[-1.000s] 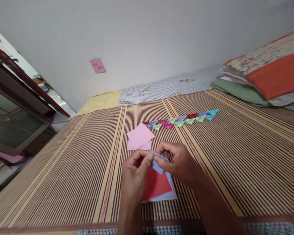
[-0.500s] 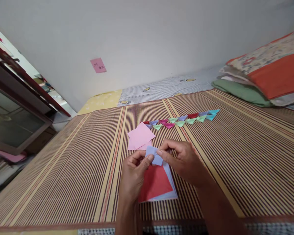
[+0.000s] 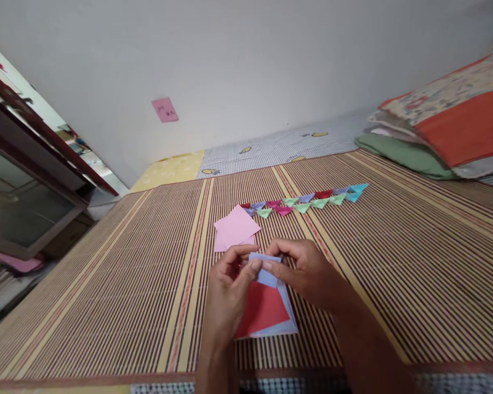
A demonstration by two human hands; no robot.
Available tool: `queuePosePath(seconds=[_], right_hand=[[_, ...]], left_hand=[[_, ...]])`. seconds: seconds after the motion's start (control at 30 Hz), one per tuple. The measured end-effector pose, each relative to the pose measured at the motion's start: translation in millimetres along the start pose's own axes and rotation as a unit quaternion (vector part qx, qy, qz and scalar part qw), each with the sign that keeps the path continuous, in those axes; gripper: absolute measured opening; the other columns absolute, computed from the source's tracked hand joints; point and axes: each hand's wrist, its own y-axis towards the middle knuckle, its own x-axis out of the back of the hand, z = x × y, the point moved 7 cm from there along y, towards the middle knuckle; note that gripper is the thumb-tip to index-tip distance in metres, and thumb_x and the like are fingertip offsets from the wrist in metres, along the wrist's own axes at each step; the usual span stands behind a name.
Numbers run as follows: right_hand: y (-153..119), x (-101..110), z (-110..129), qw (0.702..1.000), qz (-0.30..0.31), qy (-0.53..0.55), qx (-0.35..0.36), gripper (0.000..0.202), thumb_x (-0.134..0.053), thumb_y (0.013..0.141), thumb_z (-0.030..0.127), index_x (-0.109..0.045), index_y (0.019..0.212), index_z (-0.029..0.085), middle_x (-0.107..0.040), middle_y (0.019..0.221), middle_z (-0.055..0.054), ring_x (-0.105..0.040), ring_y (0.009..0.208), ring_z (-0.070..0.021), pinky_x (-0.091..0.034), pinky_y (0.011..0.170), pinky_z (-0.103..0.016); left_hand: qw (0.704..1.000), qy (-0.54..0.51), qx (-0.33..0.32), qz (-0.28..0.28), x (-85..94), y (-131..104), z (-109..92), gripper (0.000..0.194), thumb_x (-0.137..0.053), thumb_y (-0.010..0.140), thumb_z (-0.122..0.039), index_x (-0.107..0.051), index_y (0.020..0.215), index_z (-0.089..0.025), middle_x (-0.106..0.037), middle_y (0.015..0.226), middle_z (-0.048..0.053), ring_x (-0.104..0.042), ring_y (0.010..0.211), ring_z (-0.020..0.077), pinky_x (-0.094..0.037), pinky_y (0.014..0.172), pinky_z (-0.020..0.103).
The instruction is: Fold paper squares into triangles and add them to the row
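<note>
A small pale blue paper, folded flat with straight edges and a narrow band along its far side, was pinched between my two hands over the far end of a red sheet. My left grip was closed on its left part, the thumb lying across the face, while my right grip clasped the right part with thumb and fingers. The fingers covered some of the creases, and I could not tell whether the paper's lower edge touched what lay beneath. The piece was plain, matte and slightly tilted, its near portion a smooth panel. The red sheet lay askew on pale blue sheets, whose edges showed at the right and near sides. Beyond my left grip, overlapping pink sheets rested on the striped mat. Past them, small folded paper triangles in red, lavender, green, magenta and turquoise formed a double row reaching to the right, toward stacked bedding by the wall.
</note>
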Motion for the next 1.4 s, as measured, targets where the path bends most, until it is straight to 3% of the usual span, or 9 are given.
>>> queuePosePath(seconds=[0.1,0.3,0.43,0.5,0.57,0.73,1.1,1.23,1.4], right_hand=[[-1,-1,-2,1.000,0.024,-0.010,-0.007,0.022,-0.065,0.090,0.029,-0.060,0.073,0.018,-0.052,0.065,0.004,-0.045,0.061,-0.0112,-0.034,0.055,-0.024],[2,7,-4,1.000,-0.023,0.007,-0.005,0.027,-0.058,0.096,0.033,-0.062,0.074,0.018,-0.052,0.064,0.003,-0.046,0.060,-0.0116,-0.035,0.055,-0.026],[5,16,-11,0.991,-0.095,0.093,-0.001,0.024,-0.063,0.093,0.040,-0.069,0.089,0.018,-0.062,0.075,0.000,-0.056,0.068,-0.0136,-0.044,0.064,-0.026],[6,9,-16,0.987,-0.085,0.132,-0.019,0.025,-0.075,0.083,0.038,-0.070,0.099,0.018,-0.067,0.082,-0.002,-0.059,0.071,-0.0141,-0.047,0.065,-0.026],[7,-1,-19,0.987,-0.066,0.142,-0.038,0.023,-0.080,0.077,0.031,-0.069,0.092,0.018,-0.065,0.077,0.000,-0.054,0.065,-0.0118,-0.043,0.059,-0.024],[7,-7,-5,0.989,-0.107,0.098,-0.002,0.017,-0.067,0.087,0.026,-0.062,0.074,0.017,-0.053,0.062,0.005,-0.047,0.058,-0.0100,-0.037,0.054,-0.023],[4,0,3,0.990,-0.127,0.061,0.021,0.016,-0.062,0.091,0.025,-0.061,0.077,0.018,-0.052,0.061,0.005,-0.046,0.054,-0.0098,-0.037,0.051,-0.022],[6,0,3,0.989,-0.109,0.091,0.037,0.006,-0.064,0.090,0.022,-0.065,0.087,0.018,-0.060,0.073,0.002,-0.055,0.065,-0.0120,-0.044,0.060,-0.024],[3,5,14,0.981,-0.146,0.039,0.124,0.007,-0.064,0.090,0.015,-0.069,0.087,0.019,-0.064,0.092,-0.003,-0.062,0.086,-0.0169,-0.051,0.076,-0.029]], left_hand=[[1.000,0.007,0.014,0.024,2.2,0,3,0.014,-0.074,0.087,-0.031,-0.071,0.085,-0.018,-0.061,0.073,0.000,-0.053,0.069,0.0137,-0.041,0.065,0.025],[0.999,0.003,0.024,0.038,3.5,-2,9,0.019,-0.076,0.085,-0.030,-0.066,0.076,-0.017,-0.059,0.071,-0.001,-0.051,0.068,0.0123,-0.040,0.066,0.024],[0.993,-0.085,0.022,-0.078,15.2,2,14,0.024,-0.080,0.081,-0.030,-0.064,0.071,-0.016,-0.055,0.063,-0.004,-0.046,0.059,0.0085,-0.037,0.059,0.019],[0.978,-0.164,0.025,-0.126,17.6,3,18,0.026,-0.084,0.076,-0.031,-0.064,0.071,-0.016,-0.053,0.056,-0.006,-0.042,0.052,0.0064,-0.035,0.053,0.017],[0.963,-0.230,0.023,-0.140,15.2,4,21,0.027,-0.088,0.071,-0.030,-0.065,0.072,-0.016,-0.056,0.054,-0.006,-0.043,0.049,0.0057,-0.036,0.052,0.016],[0.950,-0.287,0.038,-0.115,4.6,6,19,0.025,-0.092,0.064,-0.024,-0.070,0.073,-0.015,-0.068,0.064,-0.001,-0.057,0.056,0.0069,-0.047,0.059,0.016],[0.933,-0.329,0.040,-0.137,-5.9,5,20,0.025,-0.095,0.060,-0.020,-0.075,0.074,-0.015,-0.075,0.072,-0.001,-0.065,0.059,0.0060,-0.054,0.063,0.014],[0.936,-0.328,0.040,-0.117,-7.4,5,19,0.024,-0.094,0.061,-0.021,-0.076,0.076,-0.015,-0.075,0.073,0.000,-0.067,0.061,0.0071,-0.055,0.064,0.015],[0.943,-0.318,0.052,-0.088,-10.9,6,20,0.021,-0.092,0.065,-0.021,-0.076,0.078,-0.015,-0.075,0.074,0.002,-0.068,0.064,0.0095,-0.056,0.066,0.018]])
